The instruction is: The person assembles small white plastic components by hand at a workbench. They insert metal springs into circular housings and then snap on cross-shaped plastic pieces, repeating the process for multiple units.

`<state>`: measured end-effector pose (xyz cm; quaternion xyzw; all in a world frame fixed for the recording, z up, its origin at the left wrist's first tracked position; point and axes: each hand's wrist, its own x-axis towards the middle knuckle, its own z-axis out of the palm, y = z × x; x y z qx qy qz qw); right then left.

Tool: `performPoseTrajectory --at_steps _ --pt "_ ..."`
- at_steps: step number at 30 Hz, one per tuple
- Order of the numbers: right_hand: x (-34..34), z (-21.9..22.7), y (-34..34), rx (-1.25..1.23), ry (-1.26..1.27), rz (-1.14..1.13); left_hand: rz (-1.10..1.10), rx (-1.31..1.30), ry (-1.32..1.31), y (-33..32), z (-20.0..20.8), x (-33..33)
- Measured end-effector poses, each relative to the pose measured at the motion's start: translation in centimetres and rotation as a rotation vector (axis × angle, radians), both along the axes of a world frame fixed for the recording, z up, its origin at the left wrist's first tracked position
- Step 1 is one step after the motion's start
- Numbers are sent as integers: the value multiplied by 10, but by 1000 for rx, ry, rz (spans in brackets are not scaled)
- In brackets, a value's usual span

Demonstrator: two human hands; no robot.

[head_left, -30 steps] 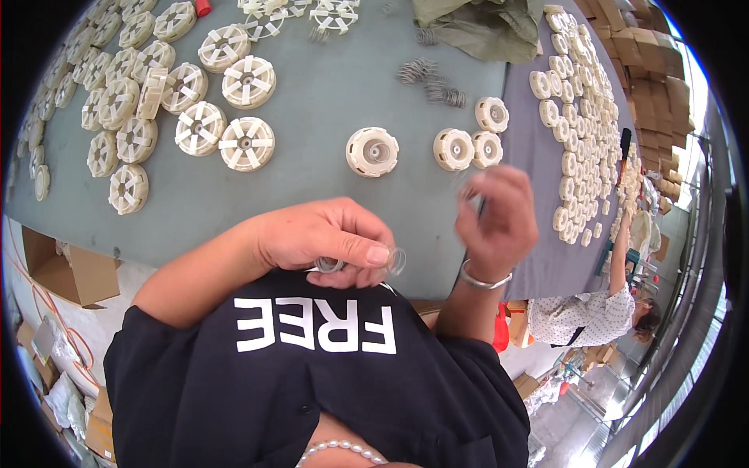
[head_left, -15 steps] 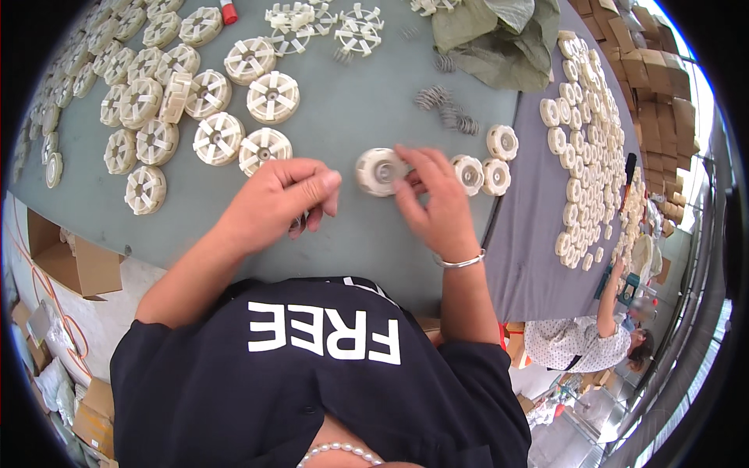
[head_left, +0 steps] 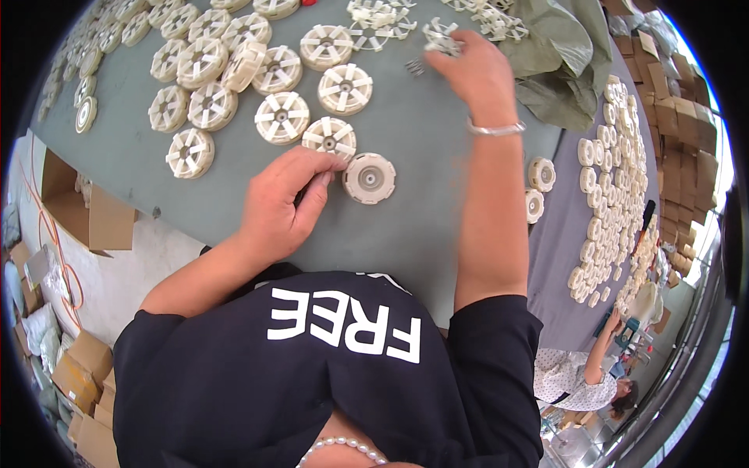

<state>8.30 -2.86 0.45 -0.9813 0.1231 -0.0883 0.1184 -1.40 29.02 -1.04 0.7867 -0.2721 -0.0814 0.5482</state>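
A cream round plastic housing (head_left: 370,179) with a recessed centre lies on the grey-green table. My left hand (head_left: 287,199) is closed beside it, fingertips at its left edge; what the curled fingers hold, if anything, is hidden. My right hand (head_left: 480,74) stretches to the far side of the table, fingers closed on a small white spoked plastic piece (head_left: 441,37). Dark wire coil springs (head_left: 415,67) lie just left of that hand. Several round housings with white spoked pieces set in them, such as this housing (head_left: 345,89), stand left of and beyond my left hand.
More white spoked pieces (head_left: 381,22) lie at the far edge beside a crumpled olive sheet (head_left: 558,58). Two round housings (head_left: 541,174) sit right of my forearm. Many more cover the neighbouring grey table (head_left: 605,210), where another person (head_left: 581,376) works. An open carton (head_left: 82,199) stands at left.
My right hand has let go of the round housing and moved far forward to the white spoked pieces. My left hand has come up against the housing. The whole view has shifted.
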Motion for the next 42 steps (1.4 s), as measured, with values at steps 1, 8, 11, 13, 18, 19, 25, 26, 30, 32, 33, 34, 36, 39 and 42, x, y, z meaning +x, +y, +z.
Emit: performPoseTrajectory --at_steps 1,8,11,13,18,19,25,26,30,32,33,34,36,39,42 --pt "-11 5 0 -12 -31 42 3 41 -29 6 -1 -2" --pt "-146 23 23 760 4 6 -65 331 -95 -13 10 -12" --pt "-183 14 40 483 111 61 -85 307 -124 -20 0 -7" --pt "-193 10 43 496 -2 76 -110 279 -157 -22 -4 -7" --pt "-203 20 32 419 21 124 -183 247 -26 -18 1 -12" --pt "-204 20 31 491 -3 102 -192 212 9 -17 2 -11" --pt "-206 17 25 526 -135 123 -194 144 66 -13 6 -12" --pt "-209 19 27 603 -127 112 -167 106 104 -12 4 -12" --pt "-218 22 53 866 -181 155 -111 63 270 -6 3 -11" --pt "-214 26 60 739 -165 277 -116 101 350 -4 8 -7" --pt "-209 31 65 676 -156 341 -118 126 385 -4 11 -5" --pt "-203 37 70 579 -117 393 -121 153 418 -4 12 -5" --pt "-190 36 78 507 -90 450 -119 149 399 -5 13 -5" --pt "-182 33 86 407 -20 461 -127 158 407 -8 14 -5" --pt "-179 32 91 365 37 438 -140 177 405 -9 13 -4"
